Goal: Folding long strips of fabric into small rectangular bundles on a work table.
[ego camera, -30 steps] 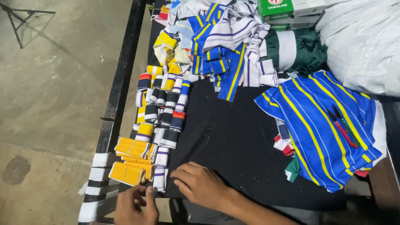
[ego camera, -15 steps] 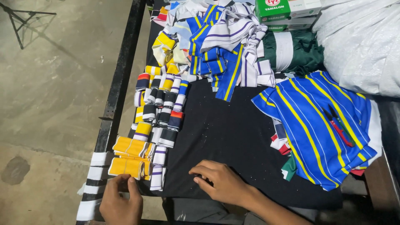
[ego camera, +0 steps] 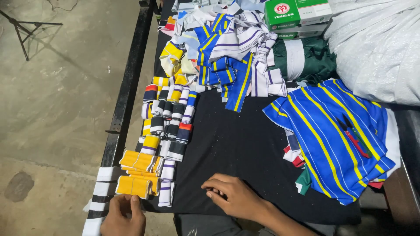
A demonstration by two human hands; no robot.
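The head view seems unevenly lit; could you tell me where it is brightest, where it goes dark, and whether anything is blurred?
Head view: brightest on the white bag; the black cloth swallows detail; a tripod shadow falls on the floor; both hands, left and right, look sharp.

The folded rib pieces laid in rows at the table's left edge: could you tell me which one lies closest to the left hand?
The plain yellow folded piece at the near end of the rows, just above the left hand. The others sit farther up the table, and most are striped.
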